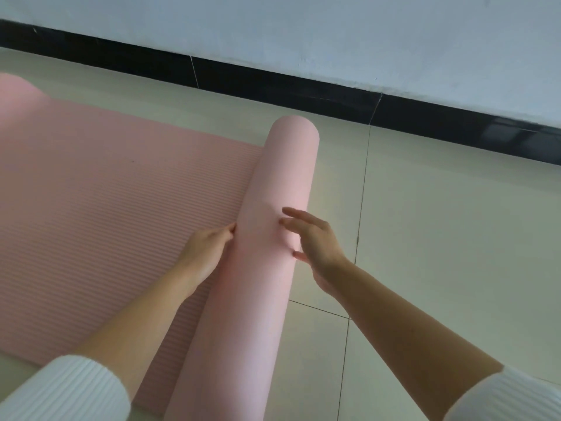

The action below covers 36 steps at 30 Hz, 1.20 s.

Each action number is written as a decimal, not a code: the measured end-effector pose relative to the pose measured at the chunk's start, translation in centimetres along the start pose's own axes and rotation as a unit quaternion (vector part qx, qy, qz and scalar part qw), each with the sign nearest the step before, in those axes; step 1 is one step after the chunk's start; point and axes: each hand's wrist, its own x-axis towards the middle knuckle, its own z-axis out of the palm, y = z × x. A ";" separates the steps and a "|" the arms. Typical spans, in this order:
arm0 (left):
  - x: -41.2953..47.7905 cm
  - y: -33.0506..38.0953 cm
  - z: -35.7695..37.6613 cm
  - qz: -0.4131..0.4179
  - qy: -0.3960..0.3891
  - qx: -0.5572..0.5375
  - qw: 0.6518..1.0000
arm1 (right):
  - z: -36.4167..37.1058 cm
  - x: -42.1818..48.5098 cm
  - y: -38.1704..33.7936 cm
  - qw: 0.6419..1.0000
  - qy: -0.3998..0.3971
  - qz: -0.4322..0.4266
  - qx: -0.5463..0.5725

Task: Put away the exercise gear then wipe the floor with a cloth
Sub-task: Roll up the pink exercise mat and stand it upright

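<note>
My pink ribbed foam exercise mat (pixel 115 189) is only partly rolled; my left hand (pixel 206 253) and right hand (pixel 318 247) rest open-fingered on the roll, clamping nothing. Most rolling, storing and floor-wiping remain.

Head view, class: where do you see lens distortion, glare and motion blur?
Head view: the black skirting board bows, a wide-angle effect; a soft bright sheen lies along the rolled part of the pink exercise mat; the right hand has slightly smeared fingertips; the left hand looks sharper.
</note>
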 end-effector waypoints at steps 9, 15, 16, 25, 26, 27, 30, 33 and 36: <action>0.4 -2.3 -2.7 -0.029 -0.028 -0.038 0.998 | 3.2 1.6 2.0 0.994 0.065 0.088 -0.006; 0.9 -3.4 -2.9 -0.032 -0.076 -0.086 0.993 | 3.5 2.0 3.4 0.987 -0.016 0.155 -0.049; 0.9 -3.3 -2.7 -0.030 -0.072 -0.082 0.994 | 3.2 2.2 3.4 0.986 -0.018 0.157 -0.048; -0.8 -0.9 2.5 -0.047 -0.128 -0.108 0.985 | -3.7 1.0 3.3 0.985 -0.004 0.159 -0.061; -1.0 -0.6 3.8 -0.050 -0.141 -0.113 0.982 | -5.0 0.6 3.2 0.985 0.005 0.161 -0.058; -1.1 -0.4 5.1 -0.052 -0.152 -0.117 0.980 | -6.3 0.2 3.2 0.986 0.015 0.160 -0.054; -1.5 0.1 9.4 -0.046 -0.196 -0.115 0.973 | -10.5 -1.2 3.3 0.983 0.057 0.165 -0.050; -2.4 1.0 13.7 -0.042 -0.254 -0.104 0.961 | -14.9 -2.7 3.7 0.979 0.094 0.176 -0.047; -3.5 1.9 17.6 -0.041 -0.288 -0.099 0.951 | -19.1 -4.3 4.2 0.975 0.116 0.183 -0.040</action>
